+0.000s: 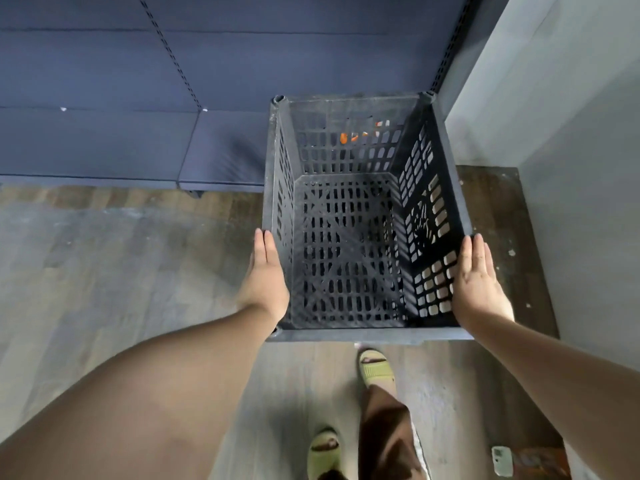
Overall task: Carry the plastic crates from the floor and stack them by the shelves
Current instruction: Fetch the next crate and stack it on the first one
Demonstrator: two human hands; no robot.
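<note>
Now the person stands close to the corner where the blue shelves (pixel 138 81) meet the grey wall (pixel 571 133), with one dark plastic crate (pixel 346 332) between the two hands. The left hand (pixel 265 275) lies flat along the left wall of the crate, its fingers straight and together. The right hand (pixel 479 282) presses in the same way on the right wall, fingers straight, not curled over the rim. So both hands are open and only squeeze the crate from the two sides; I think this flat hold is used because it keeps the crate level and lets it go down straight.

The crate is empty, and its far edge is just beside the lowest shelf and near the wall. Whether it already rests on another crate or on the wooden floor (pixel 104 254) I cannot tell, because its bottom is hidden; through the holes some darker grid shows, and something orange at the far side. The feet in green sandals (pixel 375 368) are right behind the crate, so the person probably stands here to place it.
</note>
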